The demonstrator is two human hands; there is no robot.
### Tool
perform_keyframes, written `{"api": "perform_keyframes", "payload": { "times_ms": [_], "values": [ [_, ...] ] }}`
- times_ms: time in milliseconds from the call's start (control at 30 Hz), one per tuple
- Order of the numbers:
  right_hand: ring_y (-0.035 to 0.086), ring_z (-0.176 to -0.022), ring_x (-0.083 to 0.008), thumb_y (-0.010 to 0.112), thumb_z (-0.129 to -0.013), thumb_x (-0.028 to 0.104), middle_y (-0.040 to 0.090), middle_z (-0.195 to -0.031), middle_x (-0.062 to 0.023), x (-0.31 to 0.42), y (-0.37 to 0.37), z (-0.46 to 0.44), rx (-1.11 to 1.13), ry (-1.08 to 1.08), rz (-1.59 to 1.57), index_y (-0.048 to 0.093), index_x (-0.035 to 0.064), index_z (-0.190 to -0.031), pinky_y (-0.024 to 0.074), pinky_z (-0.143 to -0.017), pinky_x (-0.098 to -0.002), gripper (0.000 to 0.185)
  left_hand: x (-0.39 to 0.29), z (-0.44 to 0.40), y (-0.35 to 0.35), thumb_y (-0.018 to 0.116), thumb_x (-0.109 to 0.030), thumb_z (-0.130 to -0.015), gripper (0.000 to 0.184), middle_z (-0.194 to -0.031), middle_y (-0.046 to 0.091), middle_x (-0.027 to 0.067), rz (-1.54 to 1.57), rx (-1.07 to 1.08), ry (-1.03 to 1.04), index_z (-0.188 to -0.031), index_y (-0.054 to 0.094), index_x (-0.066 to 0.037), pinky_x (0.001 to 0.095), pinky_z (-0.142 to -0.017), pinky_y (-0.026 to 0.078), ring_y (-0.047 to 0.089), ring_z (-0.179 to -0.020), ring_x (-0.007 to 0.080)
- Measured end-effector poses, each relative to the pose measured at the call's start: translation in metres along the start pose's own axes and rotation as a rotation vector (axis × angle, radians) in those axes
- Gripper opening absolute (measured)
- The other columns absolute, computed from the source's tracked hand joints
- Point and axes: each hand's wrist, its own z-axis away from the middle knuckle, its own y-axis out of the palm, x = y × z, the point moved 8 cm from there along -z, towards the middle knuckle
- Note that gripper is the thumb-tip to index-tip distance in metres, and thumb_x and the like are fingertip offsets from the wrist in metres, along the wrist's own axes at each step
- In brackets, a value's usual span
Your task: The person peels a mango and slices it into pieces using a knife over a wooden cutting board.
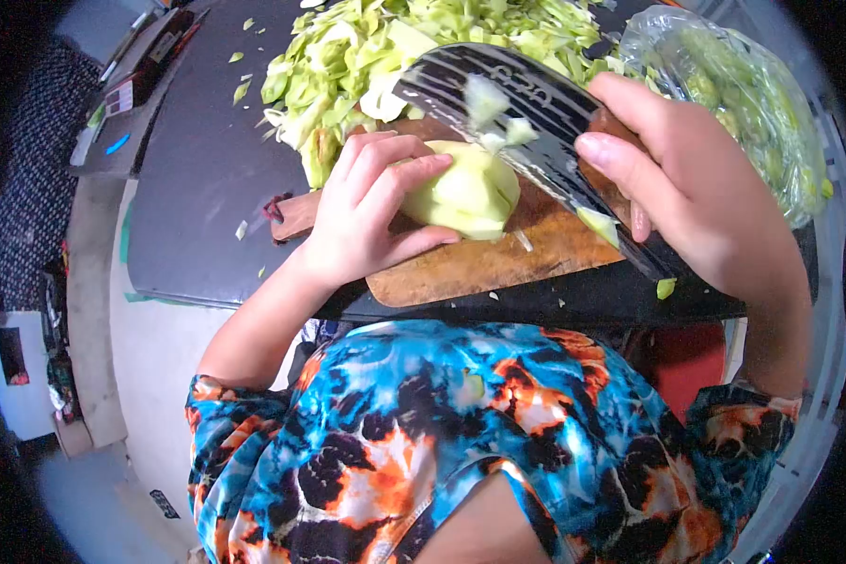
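Observation:
My left hand (371, 202) is wrapped around a pale green, smooth-cut vegetable chunk (465, 193) and steadies it on the wooden cutting board (479, 273). The exact kind of vegetable cannot be told. In my right hand (677, 179) is a wide, dark-bladed cleaver (498, 103), gripped at its wooden handle. Its blade is tilted and raised to the right of the chunk, with bits of pale green vegetable stuck to it. Behind the board lies a large heap of sliced pale green vegetable (338, 75).
A clear plastic bag (752, 103) of green vegetables sits at the back right. The black table (193, 188) has scattered scraps on it. A board handle (296, 214) with a dark red cord points left. Boxes and papers (122, 99) stand at far left.

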Motion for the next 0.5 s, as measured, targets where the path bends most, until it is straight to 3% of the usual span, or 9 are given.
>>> {"api": "perform_keyframes", "payload": {
  "times_ms": [233, 300, 467, 500],
  "values": [
    [0.058, -0.076, -0.029, 0.055, -0.092, 0.021, 0.06, -0.082, -0.0163, 0.025, 0.001, -0.012, -0.13, -0.198, 0.364, 0.055, -0.003, -0.109, 0.0444, -0.069, -0.037, 0.029, 0.002, 0.005, 0.0, 0.082, -0.032, -0.061, 0.064, -0.104, 0.054, 0.0123, 0.025, -0.04, 0.002, -0.113, 0.058, -0.005, 0.0387, -0.08, 0.045, 0.053, -0.091, 0.03],
    [0.058, -0.083, -0.0324, 0.056, -0.092, 0.023, 0.06, -0.087, -0.0184, 0.024, 0.001, -0.015, -0.133, -0.18, 0.393, 0.056, -0.0026, -0.108, 0.044, -0.074, -0.0388, 0.03, 0.001, 0.005, 0.0, 0.082, -0.032, -0.06, 0.064, -0.103, 0.054, 0.0119, 0.015, -0.041, 0.014, -0.113, 0.058, -0.006, 0.0385, -0.08, 0.045, 0.052, -0.091, 0.0298],
    [0.057, -0.088, -0.0349, 0.056, -0.092, 0.026, 0.06, -0.092, -0.0201, 0.031, 0.005, -0.031, 0.122, 0.003, 0.367, 0.057, -0.0004, -0.108, 0.044, -0.077, -0.0387, 0.031, -0.003, 0.006, -0.003, 0.082, -0.033, -0.059, 0.064, -0.103, 0.053, 0.0101, -0.048, -0.045, 0.016, -0.114, 0.059, -0.008, 0.0377, -0.08, 0.045, 0.051, -0.092, 0.029],
    [0.057, -0.088, -0.0352, 0.056, -0.092, 0.026, 0.06, -0.091, -0.0202, 0.032, 0.005, -0.031, 0.06, -0.059, 0.371, 0.057, -0.0005, -0.108, 0.0439, -0.077, -0.039, 0.031, -0.003, 0.007, -0.002, 0.082, -0.033, -0.06, 0.064, -0.103, 0.053, 0.0099, -0.052, -0.043, 0.016, -0.114, 0.059, -0.009, 0.0376, -0.08, 0.045, 0.05, -0.092, 0.0288]
  ]
}}
